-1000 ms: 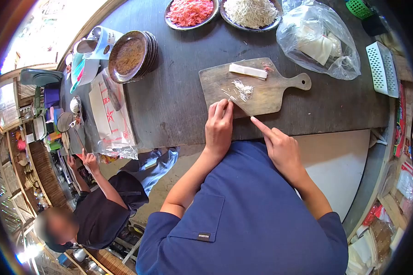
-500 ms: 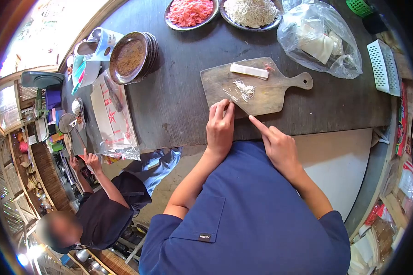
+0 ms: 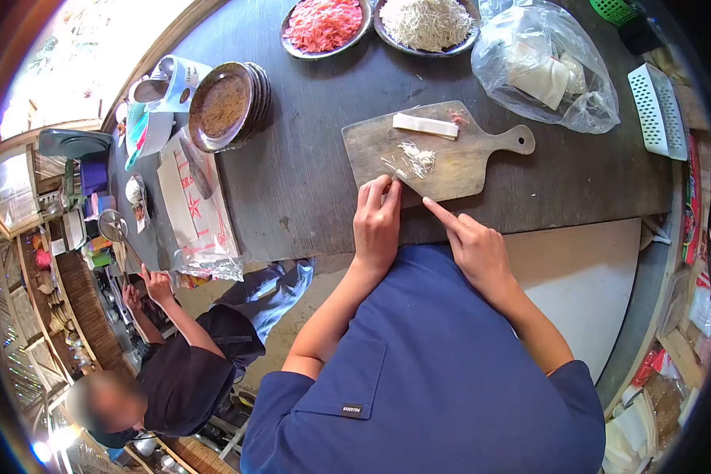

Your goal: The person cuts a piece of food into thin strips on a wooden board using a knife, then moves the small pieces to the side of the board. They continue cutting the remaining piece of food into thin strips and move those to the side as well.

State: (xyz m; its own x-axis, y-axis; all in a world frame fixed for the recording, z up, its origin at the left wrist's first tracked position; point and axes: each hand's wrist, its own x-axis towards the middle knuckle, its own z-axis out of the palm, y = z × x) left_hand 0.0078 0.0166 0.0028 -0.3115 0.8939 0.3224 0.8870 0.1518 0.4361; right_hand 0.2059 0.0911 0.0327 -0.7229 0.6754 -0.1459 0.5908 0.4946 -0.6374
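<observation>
A wooden cutting board (image 3: 450, 170) with a handle lies near the table's front edge. My left hand (image 3: 378, 221) is closed at its lower left edge, its fingertips pressed on a small pale piece. My right hand (image 3: 475, 245) grips a knife (image 3: 411, 188), index finger stretched along it; the handle is hidden in the hand. The blade reaches to my left fingertips. Thin white shreds (image 3: 417, 159) lie in a small pile on the board. Behind them are a white strip (image 3: 425, 126) and a few reddish bits (image 3: 457, 118).
Bowls of red shreds (image 3: 324, 25) and pale shreds (image 3: 426, 22) stand at the back. A plastic bag (image 3: 545, 67) and white basket (image 3: 657, 110) are at right; stacked brown plates (image 3: 221, 107) and another knife (image 3: 196, 168) at left. Another person (image 3: 182, 363) holds a strainer (image 3: 113, 226).
The view has shifted slightly. My hands stay at the board's lower edge with the knife between them. The other person's hands and strainer have moved a little.
</observation>
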